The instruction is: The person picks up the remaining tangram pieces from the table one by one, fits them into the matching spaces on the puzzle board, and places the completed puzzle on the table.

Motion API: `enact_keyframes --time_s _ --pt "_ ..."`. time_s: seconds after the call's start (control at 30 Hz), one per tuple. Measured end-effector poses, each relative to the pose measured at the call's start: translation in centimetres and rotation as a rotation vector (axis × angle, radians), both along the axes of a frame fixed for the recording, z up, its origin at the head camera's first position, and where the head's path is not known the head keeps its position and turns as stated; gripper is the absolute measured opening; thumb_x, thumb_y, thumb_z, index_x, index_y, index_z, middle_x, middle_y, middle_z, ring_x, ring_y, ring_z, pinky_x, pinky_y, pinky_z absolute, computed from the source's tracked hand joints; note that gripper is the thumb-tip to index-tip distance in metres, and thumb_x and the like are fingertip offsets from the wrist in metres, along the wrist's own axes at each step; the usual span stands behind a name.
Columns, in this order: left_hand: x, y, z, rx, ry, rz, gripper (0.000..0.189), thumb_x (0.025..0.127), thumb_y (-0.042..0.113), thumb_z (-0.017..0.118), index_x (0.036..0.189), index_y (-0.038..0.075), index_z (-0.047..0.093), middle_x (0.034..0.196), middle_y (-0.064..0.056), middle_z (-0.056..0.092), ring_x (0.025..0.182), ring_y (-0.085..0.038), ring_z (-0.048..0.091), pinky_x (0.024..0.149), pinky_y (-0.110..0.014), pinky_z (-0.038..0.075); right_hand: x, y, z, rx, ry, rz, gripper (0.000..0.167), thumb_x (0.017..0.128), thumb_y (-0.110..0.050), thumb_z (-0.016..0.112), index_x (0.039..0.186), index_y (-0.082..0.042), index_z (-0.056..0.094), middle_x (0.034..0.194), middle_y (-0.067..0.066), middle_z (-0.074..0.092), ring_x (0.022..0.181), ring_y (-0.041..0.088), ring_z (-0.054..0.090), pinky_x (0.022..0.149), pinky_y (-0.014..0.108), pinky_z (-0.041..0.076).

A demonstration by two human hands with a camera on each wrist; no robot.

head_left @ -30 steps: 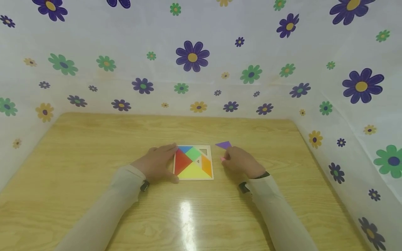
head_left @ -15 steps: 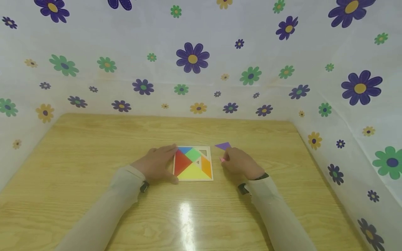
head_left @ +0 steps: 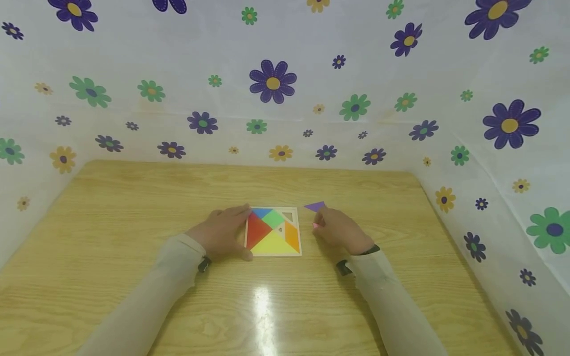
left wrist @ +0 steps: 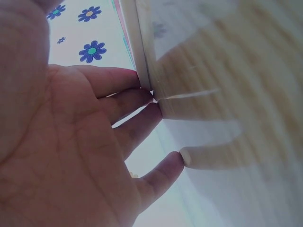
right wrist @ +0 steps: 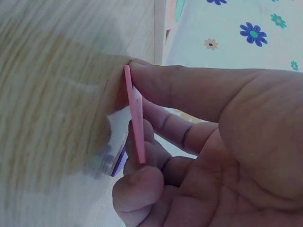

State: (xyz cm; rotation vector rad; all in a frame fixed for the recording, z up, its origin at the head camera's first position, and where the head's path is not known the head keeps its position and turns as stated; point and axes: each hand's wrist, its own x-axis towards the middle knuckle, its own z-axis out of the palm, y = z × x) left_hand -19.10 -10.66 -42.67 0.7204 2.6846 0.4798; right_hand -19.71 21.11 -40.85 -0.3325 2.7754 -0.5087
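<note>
A square tangram tray lies flat on the table, with blue, green, red, yellow and orange pieces in it. Two triangular gaps show at its right side. My left hand rests along the tray's left edge, fingers at the far corner and thumb at the near one. In the left wrist view the extended fingertips touch the tray's side and the tabletop. To the tray's right, my right hand pinches a small pink triangular tangram piece, held on edge. Just beyond it lies a purple triangle, partly hidden by the fingers.
The wood-grain table reflects a bright light near its front. A white flowered cloth rises behind the table and along both sides.
The pink piece has turned slightly between my right fingers, and that hand has barely shifted. My left hand and the tray stay in place.
</note>
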Motion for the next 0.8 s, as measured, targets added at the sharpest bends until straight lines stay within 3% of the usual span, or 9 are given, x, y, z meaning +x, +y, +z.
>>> enact_keyframes --time_s 0.27,0.53,0.7,0.8 --pt "-0.01 -0.06 -0.03 -0.005 -0.01 0.002 0.119 0.076 0.063 0.082 0.165 0.009 0.023 0.172 -0.008 0.021 0.158 -0.03 0.021 0.125 -0.055 0.022 0.04 -0.01 -0.04 0.014 0.029 0.006 0.009 0.101 -0.015 0.064 0.104 -0.009 0.069 0.104 0.01 0.07 0.096 0.027 0.064 0.091 0.046 0.055" --pt "-0.13 -0.19 -0.58 0.012 -0.006 0.006 0.119 0.075 0.064 0.083 0.165 0.01 0.026 0.172 -0.008 0.022 0.158 -0.03 0.021 0.125 -0.055 0.022 0.04 -0.27 -0.22 0.028 0.077 0.0 0.011 0.101 -0.018 0.064 0.098 -0.01 0.071 0.102 0.008 0.07 0.093 0.024 0.062 0.089 0.045 0.055" --pt "-0.11 -0.23 -0.52 0.005 -0.017 0.013 0.119 0.076 0.064 0.083 0.165 0.012 0.024 0.172 -0.007 0.021 0.158 -0.029 0.02 0.125 -0.054 0.022 -0.1 -0.47 -0.17 0.001 0.121 -0.032 0.022 0.095 -0.013 0.06 0.074 -0.009 0.059 0.079 0.005 0.054 0.075 0.02 0.05 0.072 0.035 0.047" --pt "-0.06 -0.19 -0.34 0.007 -0.018 0.014 0.119 0.076 0.064 0.083 0.165 0.011 0.024 0.172 -0.007 0.021 0.158 -0.03 0.02 0.125 -0.055 0.022 -0.15 -0.44 -0.01 -0.063 0.108 -0.069 0.018 0.09 -0.011 0.056 0.073 -0.01 0.053 0.073 0.004 0.048 0.068 0.018 0.045 0.064 0.031 0.039"
